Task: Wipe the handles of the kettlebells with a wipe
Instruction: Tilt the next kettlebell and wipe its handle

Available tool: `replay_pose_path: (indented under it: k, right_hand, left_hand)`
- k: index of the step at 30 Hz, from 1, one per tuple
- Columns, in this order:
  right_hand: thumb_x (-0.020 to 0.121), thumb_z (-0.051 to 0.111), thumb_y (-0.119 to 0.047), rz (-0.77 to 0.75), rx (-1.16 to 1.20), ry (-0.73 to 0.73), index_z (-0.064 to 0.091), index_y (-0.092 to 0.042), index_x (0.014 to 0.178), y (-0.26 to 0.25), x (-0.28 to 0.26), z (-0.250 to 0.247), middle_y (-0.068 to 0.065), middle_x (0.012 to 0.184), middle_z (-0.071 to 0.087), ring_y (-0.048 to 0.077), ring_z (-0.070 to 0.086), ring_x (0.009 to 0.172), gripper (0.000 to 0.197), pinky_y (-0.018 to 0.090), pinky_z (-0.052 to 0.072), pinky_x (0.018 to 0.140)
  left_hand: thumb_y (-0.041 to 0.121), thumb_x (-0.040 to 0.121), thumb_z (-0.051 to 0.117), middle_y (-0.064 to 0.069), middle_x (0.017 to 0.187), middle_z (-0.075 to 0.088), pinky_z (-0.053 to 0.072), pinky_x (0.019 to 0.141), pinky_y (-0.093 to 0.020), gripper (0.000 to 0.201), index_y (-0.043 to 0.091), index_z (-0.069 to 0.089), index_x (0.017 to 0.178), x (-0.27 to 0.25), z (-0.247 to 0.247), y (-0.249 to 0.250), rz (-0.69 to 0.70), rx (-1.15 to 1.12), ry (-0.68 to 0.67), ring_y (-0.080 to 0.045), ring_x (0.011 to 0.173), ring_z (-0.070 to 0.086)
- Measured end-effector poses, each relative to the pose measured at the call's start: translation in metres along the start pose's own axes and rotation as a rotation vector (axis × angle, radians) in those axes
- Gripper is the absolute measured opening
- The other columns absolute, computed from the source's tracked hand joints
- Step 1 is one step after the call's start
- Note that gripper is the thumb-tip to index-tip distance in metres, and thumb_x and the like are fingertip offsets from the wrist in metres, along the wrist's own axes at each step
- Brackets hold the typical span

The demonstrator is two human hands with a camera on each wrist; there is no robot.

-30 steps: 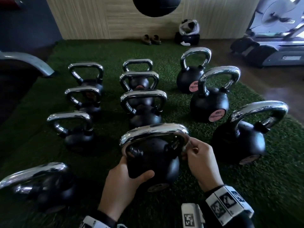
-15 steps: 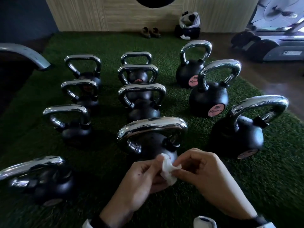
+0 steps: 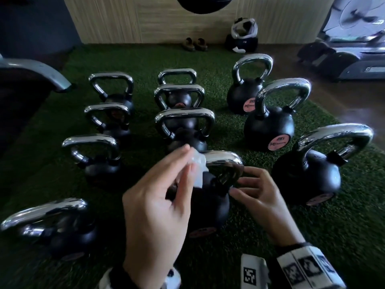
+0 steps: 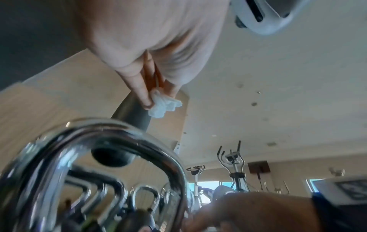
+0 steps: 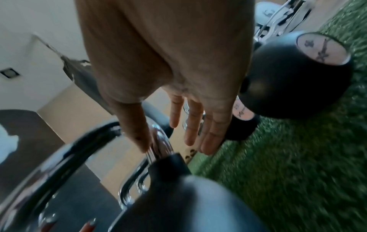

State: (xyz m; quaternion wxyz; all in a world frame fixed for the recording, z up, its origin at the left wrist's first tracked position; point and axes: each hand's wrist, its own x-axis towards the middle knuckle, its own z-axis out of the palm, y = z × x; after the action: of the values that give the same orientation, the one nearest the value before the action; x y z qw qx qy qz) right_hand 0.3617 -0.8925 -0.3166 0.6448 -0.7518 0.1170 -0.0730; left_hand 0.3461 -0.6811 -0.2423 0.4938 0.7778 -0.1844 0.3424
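Observation:
The nearest kettlebell (image 3: 208, 205) is black with a chrome handle (image 3: 224, 159) and stands on the green turf (image 3: 312, 236). My left hand (image 3: 181, 163) pinches a small white wipe (image 3: 198, 170) at the left end of that handle; contact with the chrome cannot be told. In the left wrist view the wipe (image 4: 164, 103) hangs from my fingertips above the handle (image 4: 111, 133). My right hand (image 3: 245, 184) is beside the handle's right leg, holding nothing. In the right wrist view its fingers (image 5: 210, 138) are straight and the thumb touches the handle (image 5: 160, 141).
Several more kettlebells stand in rows behind and beside, the closest at the right (image 3: 308, 176) and at the lower left (image 3: 56, 232). A treadmill (image 3: 343, 59) stands at the back right. Shoes (image 3: 194, 44) and a bag (image 3: 242, 38) lie by the wall.
Half a second ago both hands held the wipe in front of the kettlebell. Now the left hand alone has lifted it to the handle's left end, and the right hand has moved to the handle's right side.

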Motion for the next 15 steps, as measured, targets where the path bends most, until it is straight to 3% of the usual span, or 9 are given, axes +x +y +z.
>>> replay_pose_path:
  k: [2, 5, 9, 12, 15]
  right_hand:
    - [0.072, 0.091, -0.028, 0.037, 0.034, -0.062, 0.064, -0.033, 0.115, 0.01, 0.009, 0.017, -0.001, 0.109, 0.076, 0.014, 0.075, 0.099, 0.051, 0.043, 0.061, 0.089]
    - [0.072, 0.088, -0.049, -0.045, -0.05, -0.029, 0.07, -0.033, 0.111, 0.018, 0.015, 0.041, -0.009, 0.106, 0.077, 0.009, 0.073, 0.101, 0.046, 0.044, 0.059, 0.091]
    - [0.079, 0.084, -0.042, -0.095, -0.149, 0.121, 0.073, -0.03, 0.1, 0.028, 0.015, 0.047, -0.015, 0.094, 0.077, 0.001, 0.071, 0.091, 0.027, 0.04, 0.059, 0.086]
    - [0.081, 0.083, -0.044, -0.086, -0.173, 0.121, 0.072, -0.031, 0.099, 0.029, 0.013, 0.046, -0.015, 0.092, 0.076, 0.001, 0.07, 0.091, 0.024, 0.039, 0.058, 0.085]
    - [0.082, 0.082, -0.043, -0.072, -0.136, 0.135, 0.072, -0.03, 0.097, 0.03, 0.012, 0.048, -0.012, 0.092, 0.076, 0.004, 0.071, 0.091, 0.023, 0.042, 0.058, 0.086]
  left_hand:
    - [0.01, 0.098, 0.07, -0.004, 0.12, 0.075, 0.06, 0.093, -0.03, 0.022, 0.002, 0.076, 0.117, 0.018, 0.007, -0.008, 0.147, 0.135, 0.023, -0.011, 0.111, 0.073]
    - [0.013, 0.096, 0.073, -0.002, 0.114, 0.078, 0.059, 0.09, -0.032, 0.016, 0.006, 0.08, 0.109, 0.035, 0.027, -0.016, 0.143, 0.22, -0.035, -0.012, 0.104, 0.075]
    - [0.017, 0.096, 0.074, 0.0, 0.113, 0.078, 0.059, 0.091, -0.034, 0.018, 0.008, 0.08, 0.111, 0.03, 0.04, -0.029, 0.149, 0.275, -0.151, -0.012, 0.105, 0.074]
    - [0.017, 0.099, 0.071, 0.002, 0.111, 0.079, 0.06, 0.089, -0.033, 0.017, 0.008, 0.08, 0.11, 0.028, 0.013, -0.044, 0.074, 0.236, -0.092, -0.01, 0.102, 0.075]
    - [0.013, 0.098, 0.07, 0.005, 0.112, 0.076, 0.059, 0.091, -0.024, 0.018, 0.007, 0.079, 0.111, 0.021, -0.006, -0.055, 0.047, 0.236, -0.022, -0.004, 0.102, 0.073]
